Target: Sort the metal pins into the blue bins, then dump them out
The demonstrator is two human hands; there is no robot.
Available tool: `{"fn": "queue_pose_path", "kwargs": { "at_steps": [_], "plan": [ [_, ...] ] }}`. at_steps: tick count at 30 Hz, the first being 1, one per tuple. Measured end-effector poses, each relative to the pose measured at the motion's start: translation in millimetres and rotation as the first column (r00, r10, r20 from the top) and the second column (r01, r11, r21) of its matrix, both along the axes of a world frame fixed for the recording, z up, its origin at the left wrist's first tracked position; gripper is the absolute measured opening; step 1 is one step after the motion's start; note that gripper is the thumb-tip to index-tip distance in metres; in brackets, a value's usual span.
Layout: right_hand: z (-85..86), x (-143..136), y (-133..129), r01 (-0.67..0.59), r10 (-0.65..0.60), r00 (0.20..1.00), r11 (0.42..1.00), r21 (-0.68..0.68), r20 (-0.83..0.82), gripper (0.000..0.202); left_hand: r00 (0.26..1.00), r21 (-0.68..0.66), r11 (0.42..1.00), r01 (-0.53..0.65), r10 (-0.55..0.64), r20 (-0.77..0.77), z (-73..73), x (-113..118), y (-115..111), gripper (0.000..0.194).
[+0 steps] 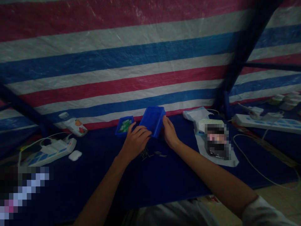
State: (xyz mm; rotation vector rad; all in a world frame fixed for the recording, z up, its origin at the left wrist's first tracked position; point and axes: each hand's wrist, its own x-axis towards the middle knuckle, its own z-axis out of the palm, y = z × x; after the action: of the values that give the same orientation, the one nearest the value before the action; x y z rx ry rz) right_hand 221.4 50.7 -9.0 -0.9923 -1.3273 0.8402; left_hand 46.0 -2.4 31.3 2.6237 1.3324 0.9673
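A blue plastic bin point(152, 117) is held up above the table, tilted with its open side towards me, and no contents show inside. My right hand point(170, 131) grips its right side. Across its lower left edge lie the bent fingers of my left hand point(137, 139), closed on the rim. Below the bin, thin metal pins or screws point(145, 153) lie in a small pile, with several loose ones point(161, 154) to the right. A second blue bin point(119, 133) stands behind my left hand and contains green, shiny small pieces point(125, 126).
A dark blue table point(150, 185) spans the view before a striped tarp. At left are a bottle point(76, 126), a power strip point(50, 152) and a white case point(75, 155). A tissue pack point(210, 126), a blurred-out object point(217, 141) and another power strip point(270, 123) lie right.
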Motion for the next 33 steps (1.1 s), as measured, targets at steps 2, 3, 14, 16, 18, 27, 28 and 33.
{"fn": "queue_pose_path", "kwargs": {
  "at_steps": [2, 3, 14, 16, 18, 27, 28, 33],
  "plan": [
    [2.0, 5.8, 1.9, 0.145, -0.146, 0.989, 0.989, -0.009, -0.006, 0.051, 0.997, 0.025, 0.998, -0.066, 0.064, 0.044, -0.7, -5.4, 8.4, 0.02],
    [1.5, 9.1, 3.9, 0.223, -0.223, 0.975, 0.975, 0.013, 0.018, 0.051, 0.994, 0.045, 0.994, -0.102, 0.1, 0.049, -2.3, -8.2, 12.0, 0.021],
    [-20.6, 21.1, 28.5, 0.255, -0.255, 0.873, 0.965, 0.057, 0.415, 0.024, 0.955, 0.114, 0.964, -0.242, 0.257, -0.147, -22.9, -20.0, 38.9, 0.03],
    [-19.9, 21.0, 28.9, 0.266, -0.251, 0.874, 0.964, 0.023, 0.415, 0.024, 0.949, 0.107, 0.96, -0.26, 0.274, -0.158, -25.3, -18.7, 43.7, 0.03],
    [-18.7, 20.8, 28.8, 0.274, -0.234, 0.9, 0.96, -0.061, 0.367, 0.029, 0.946, 0.096, 0.961, -0.259, 0.272, -0.176, -28.6, -17.0, 48.9, 0.03],
    [-7.1, 30.4, 38.9, 0.205, -0.077, 0.95, 0.885, -0.418, 0.303, 0.037, 0.893, 0.139, 0.949, -0.283, 0.314, -0.323, -42.1, -8.5, 52.9, 0.024],
    [-5.8, 31.9, 43.2, 0.197, -0.053, 0.946, 0.877, -0.438, 0.321, 0.035, 0.883, 0.14, 0.949, -0.284, 0.315, -0.347, -41.9, -8.7, 51.1, 0.024],
    [-3.3, 32.8, 71.9, 0.141, 0.07, 0.927, 0.845, -0.516, 0.368, 0.019, 0.836, 0.11, 0.944, -0.311, 0.327, -0.441, -34.5, -9.5, 44.1, 0.027]
  ]
}}
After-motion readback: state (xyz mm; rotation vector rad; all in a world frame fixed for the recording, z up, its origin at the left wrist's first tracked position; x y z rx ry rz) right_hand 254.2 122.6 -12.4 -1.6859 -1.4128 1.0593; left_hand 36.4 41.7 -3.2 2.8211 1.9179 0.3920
